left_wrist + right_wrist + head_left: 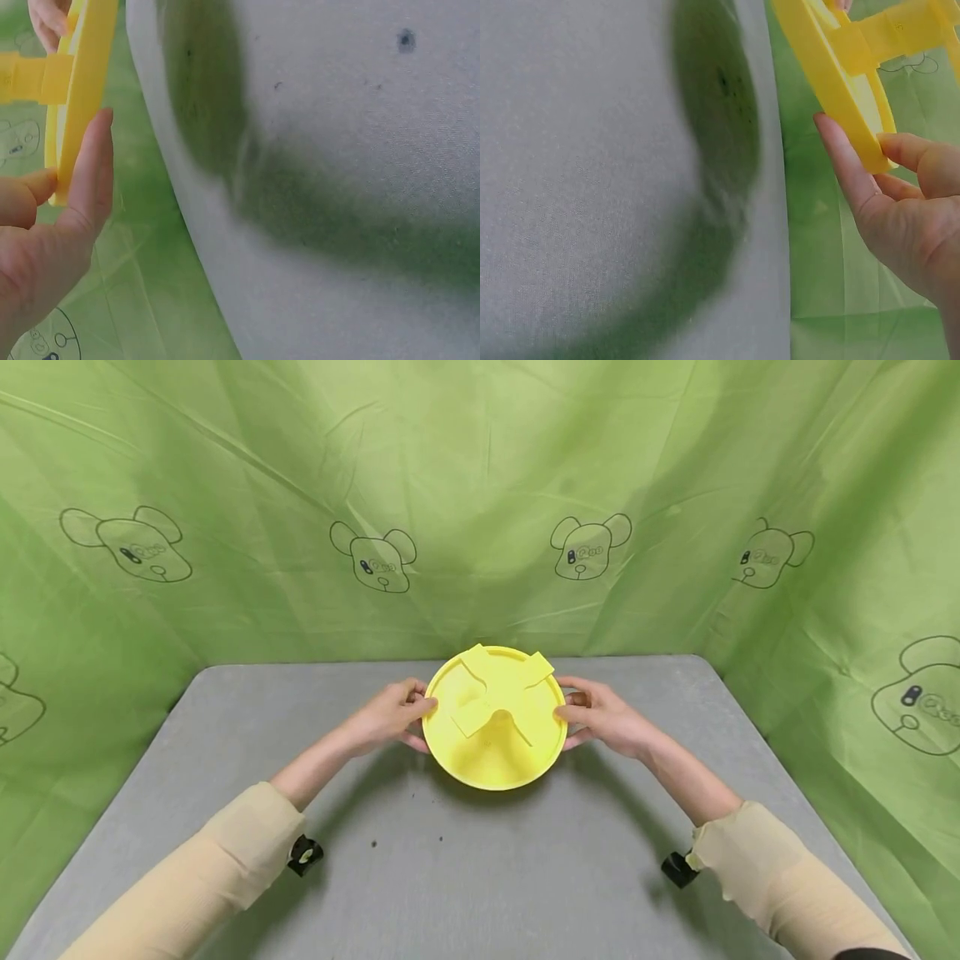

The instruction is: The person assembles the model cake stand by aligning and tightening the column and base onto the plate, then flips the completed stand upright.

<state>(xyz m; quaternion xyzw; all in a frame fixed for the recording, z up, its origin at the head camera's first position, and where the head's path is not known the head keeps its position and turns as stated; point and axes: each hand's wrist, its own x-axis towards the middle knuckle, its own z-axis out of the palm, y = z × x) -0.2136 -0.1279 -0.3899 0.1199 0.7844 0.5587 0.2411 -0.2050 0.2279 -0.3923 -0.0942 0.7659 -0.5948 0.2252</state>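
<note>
A round yellow plastic disc with a raised rim is held up in the middle of the head view, its face tilted toward me. A four-armed yellow cross piece stands out from that face on a short stem. My left hand grips the rim on the left, thumb in front and fingers behind. On the opposite edge, my right hand holds the rim in the same way. Both wrist views show the disc edge-on, clear of the table, with the fingers along its back.
A grey table lies below, with a few small dark specks and shadows of the arms. Green curtains with printed bear faces surround its back and sides. Black bands hang near both sleeves.
</note>
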